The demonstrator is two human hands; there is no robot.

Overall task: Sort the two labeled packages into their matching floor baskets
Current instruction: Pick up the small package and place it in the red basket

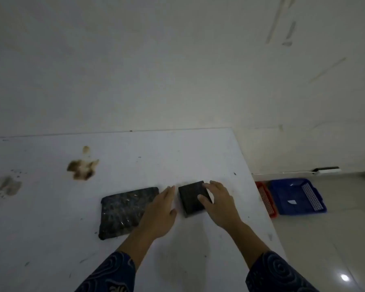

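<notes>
Two dark packages lie on the white table (pixel 51 207). The larger one, a shiny plastic-wrapped package (pixel 124 209), lies left of centre. The smaller black package (pixel 190 199) lies to its right. My left hand (pixel 160 211) is flat, fingers together, between the two, its edge close to the small package's left side. My right hand (pixel 219 203) rests over the small package's right side with fingers spread on top. No label shows on either package. On the floor at the right stand a blue basket (pixel 282 199) and a red basket (pixel 267 199), side by side.
The table's right edge runs diagonally past my right arm, with tiled floor beyond. Brown and grey stains mark the table at the left. A white wall rises behind. A power strip (pixel 327 170) lies at the wall's foot behind the baskets. A white slip lies inside the blue basket.
</notes>
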